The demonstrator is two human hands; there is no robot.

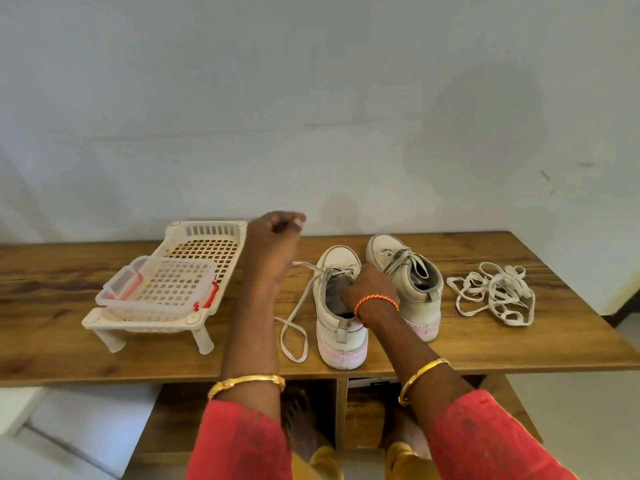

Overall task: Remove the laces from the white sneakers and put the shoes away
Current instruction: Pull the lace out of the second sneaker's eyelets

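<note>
Standing side by side near the middle of a wooden table (519, 344), two white sneakers point their toes toward the wall. The left sneaker (341, 327) sits closer to the person, its pink-tinged sole near the table's front edge; the right sneaker (412, 282) stands just beside it, a little farther back, and its lace is threaded and tied.

The right hand (372, 289) rests on the collar of the left sneaker, fingers curled down over the tongue area and gripping the shoe's upper. An orange thread bracelet (375, 303) circles that wrist, and a gold bangle (420, 375) sits farther up the forearm.

The left hand (277, 233) is raised above the table behind the shoes, fingers curled in with the thumb against them; whether it pinches the lace is not clear. A loosened white lace (294, 323) runs from the left sneaker's eyelets and loops on the table to the shoe's left.

To the right of both shoes lies a tangled pile of loose laces (495, 296). On the left part of the table stands a cream plastic rack (194, 258) on short legs, with a clear lidded container (156, 289) with red clips lying in it.
</note>
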